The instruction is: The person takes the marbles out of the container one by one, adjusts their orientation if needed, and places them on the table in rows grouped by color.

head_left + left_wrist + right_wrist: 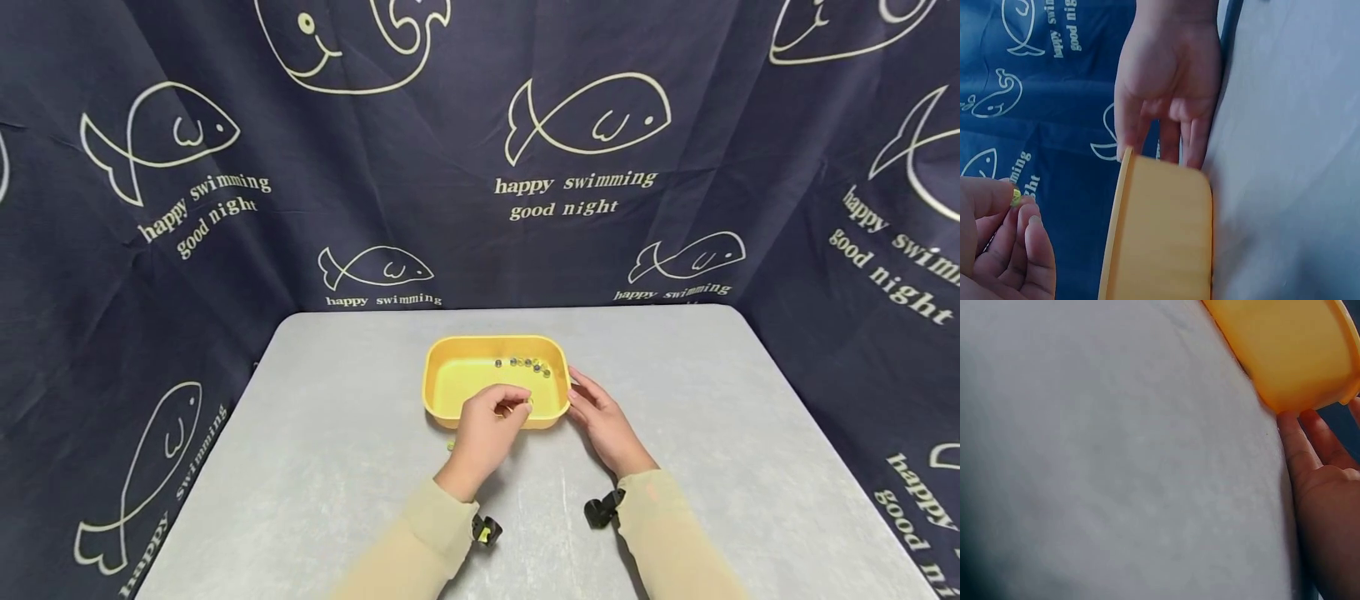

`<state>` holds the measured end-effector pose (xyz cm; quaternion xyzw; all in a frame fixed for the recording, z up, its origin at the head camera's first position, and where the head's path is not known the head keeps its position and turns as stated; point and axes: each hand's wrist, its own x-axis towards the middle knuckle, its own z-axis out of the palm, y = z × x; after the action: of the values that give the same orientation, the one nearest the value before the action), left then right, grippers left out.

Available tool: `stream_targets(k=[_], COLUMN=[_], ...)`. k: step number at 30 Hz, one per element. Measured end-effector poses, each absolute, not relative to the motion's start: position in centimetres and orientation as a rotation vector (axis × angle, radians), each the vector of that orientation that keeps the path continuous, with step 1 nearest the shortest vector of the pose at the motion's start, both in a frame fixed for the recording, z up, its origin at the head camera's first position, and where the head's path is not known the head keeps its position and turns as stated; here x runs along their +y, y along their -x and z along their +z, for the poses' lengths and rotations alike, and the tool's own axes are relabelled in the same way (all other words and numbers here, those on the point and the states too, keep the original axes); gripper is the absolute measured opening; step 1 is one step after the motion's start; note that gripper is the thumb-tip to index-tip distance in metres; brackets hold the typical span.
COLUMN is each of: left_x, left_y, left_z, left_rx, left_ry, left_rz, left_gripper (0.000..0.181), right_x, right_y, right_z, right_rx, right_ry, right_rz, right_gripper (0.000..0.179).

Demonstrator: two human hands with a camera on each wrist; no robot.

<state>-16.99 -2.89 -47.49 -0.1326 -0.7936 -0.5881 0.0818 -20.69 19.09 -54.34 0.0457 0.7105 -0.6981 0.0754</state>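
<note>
A yellow plastic tub (pixel 442 350) sits on the table, with several small blue and yellow marbles (pixel 528 362) along its far right side. Over the near part of the tub, my left hand (pixel 489 425) pinches a small glassy yellow marble (pixel 1016 197) between thumb and fingertips. My right hand (pixel 609 425) lies against the tub's right end, its extended fingers (pixel 1297 440) touching the outer wall. In the left wrist view, the right thumb reaches the tub's rim.
One greenish-yellow marble (pixel 451 446) lies on the grey table (pixel 337 467) just in front of the tub, beside my left wrist. A dark blue curtain (pixel 465 167) with fish drawings hangs behind and at both sides of the table.
</note>
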Motion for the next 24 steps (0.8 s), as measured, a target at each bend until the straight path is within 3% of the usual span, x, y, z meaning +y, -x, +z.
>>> stream_targets(k=[12,24], left_x=[-0.6,0.7], left_y=[14.5,14.2], left_z=[-49.7,-51.7], left_rx=[-2.378,-2.473], left_ry=[0.518,0.483], left_rz=[-1.799,-1.79], left_gripper=[0.012,0.011], right_x=[19.3,19.1], right_y=[20.6,20.5], right_z=[-54.6,-54.4], right_rx=[2.106,2.029], right_ry=[-0.123,-0.06], right_rz=[-2.141,-2.231], right_gripper=[0.055,0.055])
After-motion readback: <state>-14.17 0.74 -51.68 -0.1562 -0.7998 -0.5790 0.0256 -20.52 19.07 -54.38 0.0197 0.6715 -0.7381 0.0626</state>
